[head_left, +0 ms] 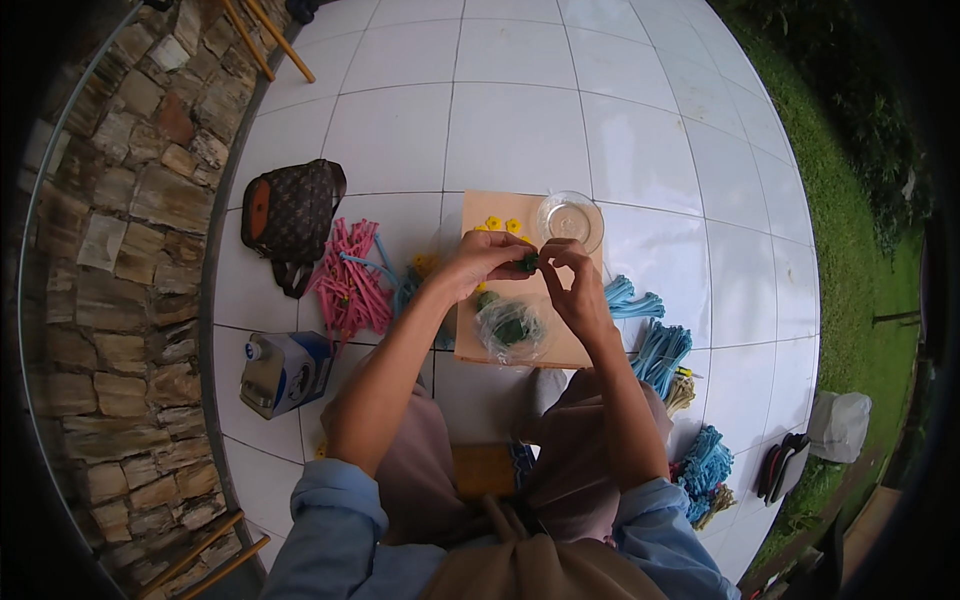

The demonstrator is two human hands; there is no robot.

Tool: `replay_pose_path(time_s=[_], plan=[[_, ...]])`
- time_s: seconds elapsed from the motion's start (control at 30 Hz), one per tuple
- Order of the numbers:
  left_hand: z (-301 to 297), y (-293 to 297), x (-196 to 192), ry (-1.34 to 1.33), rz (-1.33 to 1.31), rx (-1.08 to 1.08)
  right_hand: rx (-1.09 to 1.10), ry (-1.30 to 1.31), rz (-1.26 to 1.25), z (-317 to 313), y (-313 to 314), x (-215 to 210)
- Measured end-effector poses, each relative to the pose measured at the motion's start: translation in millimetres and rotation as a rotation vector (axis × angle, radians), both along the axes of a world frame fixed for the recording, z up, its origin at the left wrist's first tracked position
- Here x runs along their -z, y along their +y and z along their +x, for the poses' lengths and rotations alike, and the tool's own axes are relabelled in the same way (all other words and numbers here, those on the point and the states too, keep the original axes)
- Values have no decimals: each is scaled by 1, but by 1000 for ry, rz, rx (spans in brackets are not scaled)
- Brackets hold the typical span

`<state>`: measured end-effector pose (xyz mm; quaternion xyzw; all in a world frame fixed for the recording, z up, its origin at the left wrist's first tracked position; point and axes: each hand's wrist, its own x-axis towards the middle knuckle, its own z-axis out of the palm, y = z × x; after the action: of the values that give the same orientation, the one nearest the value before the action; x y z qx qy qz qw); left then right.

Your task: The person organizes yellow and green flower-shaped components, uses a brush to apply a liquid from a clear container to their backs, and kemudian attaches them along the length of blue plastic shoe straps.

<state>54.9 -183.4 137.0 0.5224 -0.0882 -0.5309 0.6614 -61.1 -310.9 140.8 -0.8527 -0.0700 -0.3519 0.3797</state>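
Above a tan board [468, 345], my two hands meet fingertip to fingertip. My left hand [484, 263] is closed around a small dark green piece [528, 262], its exact kind too small to make out. Thumb and forefinger of my right hand [571, 279] pinch together right at the piece's right edge; what lies between them is hidden. Several small yellow flower-shaped pieces [493, 224] lie on the board just beyond my left hand. Nearer to me, a clear plastic bag [512, 330] holds green pieces. A clear round dish [571, 222] stands at the board's far right corner.
Pink stem bundles [352, 280] lie left of the board, beside a brown patterned bag [292, 215] and a metal can [285, 372]. Light blue bundles [662, 355] lie at the right, more blue ones [706, 470] nearer. A stone wall [130, 330] borders the tiled floor's left side.
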Motion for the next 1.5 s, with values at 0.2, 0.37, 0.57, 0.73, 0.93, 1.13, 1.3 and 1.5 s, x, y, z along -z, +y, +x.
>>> replay_pose_path(time_s=[0.2, 0.37, 0.57, 0.73, 0.93, 1.13, 1.3, 1.5], plan=[[1, 4, -6, -55, 36, 67, -65, -5, -98, -5, -1, 4], [0, 4, -7, -88, 33, 127, -77, -34, -157, -8, -1, 3], [2, 3, -5, -193, 18, 96, -38, -63, -193, -8, 2, -1], [10, 10, -1, -301, 43, -79, 106, -101, 141, -4, -1, 15], [6, 9, 32, -326, 152, -116, 272, 529, 448, -11, -21, 71], [-13, -8, 41, -298, 54, -152, 390, 533, 140, -12, -21, 94], [-21, -15, 25, -225, 16, -193, 369, 380, 441, 1, -5, 20], [-26, -23, 21, -232, -49, -288, 196, 380, 673, 7, -8, 16]])
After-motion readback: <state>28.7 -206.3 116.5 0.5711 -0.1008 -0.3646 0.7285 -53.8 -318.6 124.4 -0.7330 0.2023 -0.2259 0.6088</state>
